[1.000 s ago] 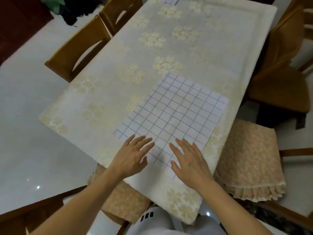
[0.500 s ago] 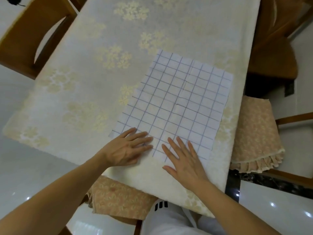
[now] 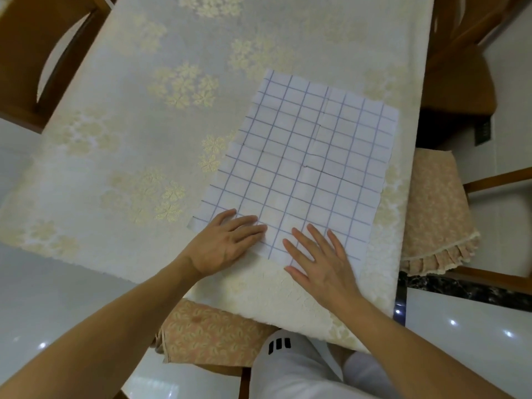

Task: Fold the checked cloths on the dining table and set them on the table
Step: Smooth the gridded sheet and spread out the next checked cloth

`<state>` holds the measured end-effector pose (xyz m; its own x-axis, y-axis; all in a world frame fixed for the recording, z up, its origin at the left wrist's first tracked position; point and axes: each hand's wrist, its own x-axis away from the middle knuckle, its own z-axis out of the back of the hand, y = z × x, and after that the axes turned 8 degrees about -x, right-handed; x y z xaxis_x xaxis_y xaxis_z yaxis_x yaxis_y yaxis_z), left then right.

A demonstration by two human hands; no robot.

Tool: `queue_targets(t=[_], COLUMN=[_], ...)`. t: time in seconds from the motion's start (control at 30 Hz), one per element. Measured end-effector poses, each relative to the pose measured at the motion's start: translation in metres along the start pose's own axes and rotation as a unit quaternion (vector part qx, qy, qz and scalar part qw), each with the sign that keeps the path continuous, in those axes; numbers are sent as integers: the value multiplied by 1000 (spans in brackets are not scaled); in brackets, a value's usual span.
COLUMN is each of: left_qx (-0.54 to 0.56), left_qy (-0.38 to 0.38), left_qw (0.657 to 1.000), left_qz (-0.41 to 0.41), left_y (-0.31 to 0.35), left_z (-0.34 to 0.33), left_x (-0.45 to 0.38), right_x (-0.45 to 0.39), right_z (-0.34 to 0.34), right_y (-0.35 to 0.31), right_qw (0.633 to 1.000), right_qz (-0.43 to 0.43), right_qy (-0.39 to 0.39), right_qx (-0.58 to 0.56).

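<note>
The checked cloth [image 3: 299, 165] lies spread flat in the centre-right of the frame, a white sheet ruled with thin blue lines, its near edge low in the middle of the picture and its far edge toward the upper right. Faint creases cross it near the middle, one running along its length and one across, which suggests a thin, soft fabric that keeps a fold line. It looks light and limp: it should lift with almost no effort, sag wherever it is unsupported, and slide easily over the smooth cover beneath. The best places to take hold are probably the two near corners, pinched between thumb and fingers, so the near edge can be carried over to the far edge along the crosswise crease.

The left hand [image 3: 223, 244] rests palm down on the near left corner, fingers spread and flat, gripping nothing. The right hand [image 3: 319, 262] lies likewise flat and open over the near edge, just beside the left, pressing rather than holding.

The cloth lies on the cream floral tablecloth [image 3: 138, 139] covering the dining table. Wooden chairs [image 3: 26, 67] stand at the upper left and upper right, and a chair with a peach fringed seat cover [image 3: 431, 214] sits at the right.
</note>
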<state>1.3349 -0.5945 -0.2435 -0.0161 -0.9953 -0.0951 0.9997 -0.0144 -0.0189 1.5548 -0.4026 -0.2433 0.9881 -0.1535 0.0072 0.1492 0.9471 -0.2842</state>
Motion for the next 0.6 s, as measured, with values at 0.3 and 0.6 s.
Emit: queue_targets(t=[0.3, 0.6], left_qx=[49, 0], left_qy=[4, -90], left_qw=[994, 972], left_qz=[98, 215], left_y=[25, 57], left_z=[13, 25], left_x=[-5, 18], right_x=[20, 61], right_z=[6, 23], right_y=[-3, 11], right_qw=[1000, 999], right_qz=[7, 28], right_qy=[-20, -6], right_qx=[-6, -22])
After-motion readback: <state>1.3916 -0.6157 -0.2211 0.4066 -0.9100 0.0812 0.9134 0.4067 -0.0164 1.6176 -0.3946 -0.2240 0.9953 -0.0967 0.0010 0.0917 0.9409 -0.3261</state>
